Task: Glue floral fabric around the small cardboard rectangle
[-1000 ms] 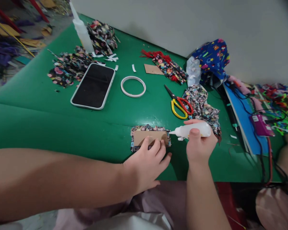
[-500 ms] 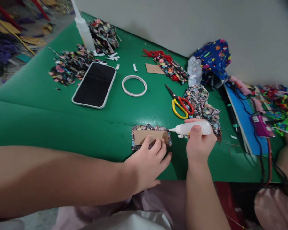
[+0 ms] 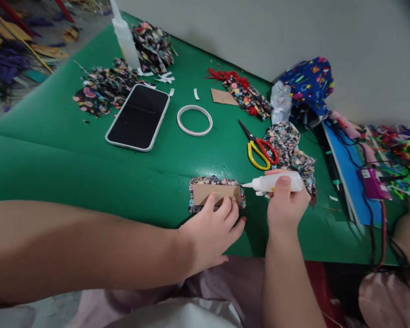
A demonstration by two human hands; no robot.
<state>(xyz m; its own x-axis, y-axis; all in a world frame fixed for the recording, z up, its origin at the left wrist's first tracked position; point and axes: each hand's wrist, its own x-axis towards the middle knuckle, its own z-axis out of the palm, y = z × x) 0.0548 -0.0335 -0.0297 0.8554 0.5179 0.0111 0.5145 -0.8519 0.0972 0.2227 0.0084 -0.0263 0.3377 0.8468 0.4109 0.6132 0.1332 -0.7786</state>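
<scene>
Little is changed since earlier: glue bottle (image 3: 276, 183) nozzle is kept at cardboard piece's (image 3: 216, 193) right end, near table's (image 3: 89, 182) front edge. Right hand (image 3: 287, 205) is wrapped around bottle; left hand (image 3: 210, 234) fingers are spread, pinning cardboard on floral fabric (image 3: 198, 182). Gluing step is judged underway; a steady squeeze along the edge is called for next.

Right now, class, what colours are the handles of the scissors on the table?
One handle of the scissors is yellow, the other red; the head view shows them.

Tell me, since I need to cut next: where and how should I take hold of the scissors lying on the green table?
Probably take the scissors by the red and yellow handle loops, coming from the near side. The loops lie flat and point toward the person, while the closed blades point away toward the wall. The floral fabric touches the red loop on the right, so approach from above and slightly left, slipping fingers into the loops.
</scene>
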